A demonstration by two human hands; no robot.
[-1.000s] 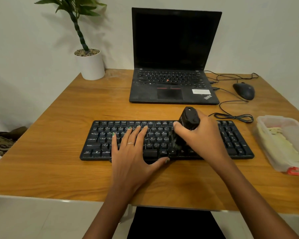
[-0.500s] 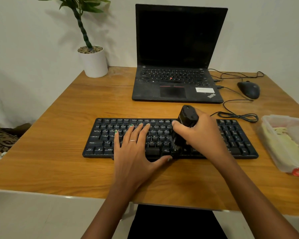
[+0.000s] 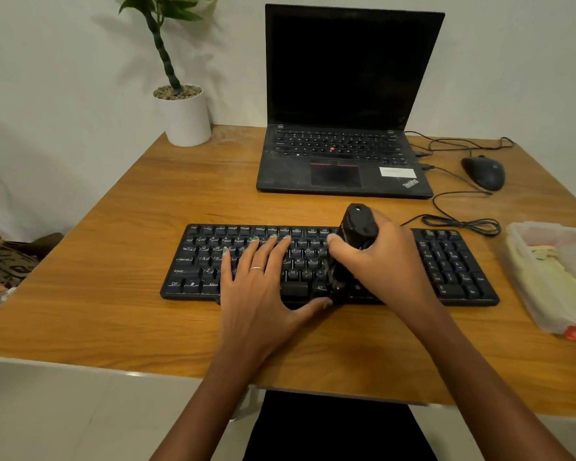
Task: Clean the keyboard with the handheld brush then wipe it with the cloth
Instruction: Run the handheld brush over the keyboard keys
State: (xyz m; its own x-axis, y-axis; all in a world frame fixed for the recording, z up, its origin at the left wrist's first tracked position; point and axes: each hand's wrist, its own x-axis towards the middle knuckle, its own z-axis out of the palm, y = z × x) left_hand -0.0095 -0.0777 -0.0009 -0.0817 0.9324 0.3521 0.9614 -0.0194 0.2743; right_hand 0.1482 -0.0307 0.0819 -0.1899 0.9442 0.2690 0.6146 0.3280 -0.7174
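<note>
We are gripping the brush (image 3: pixel 358 227) in our right hand (image 3: pixel 384 261), bristles down on the keyboard (image 3: pixel 446 261), whose long axis is running left-right across the surface (image 3: pixel 113 261); our left hand (image 3: pixel 263 277) is lying flat beside it, pressing the keys.

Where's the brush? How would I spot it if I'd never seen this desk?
Find the long black keyboard lying in front of the laptop on the wooden table. Near its middle, the right hand grips a stubby black brush, bristles down on the keys. It's the only thing standing up from the keyboard.
</note>
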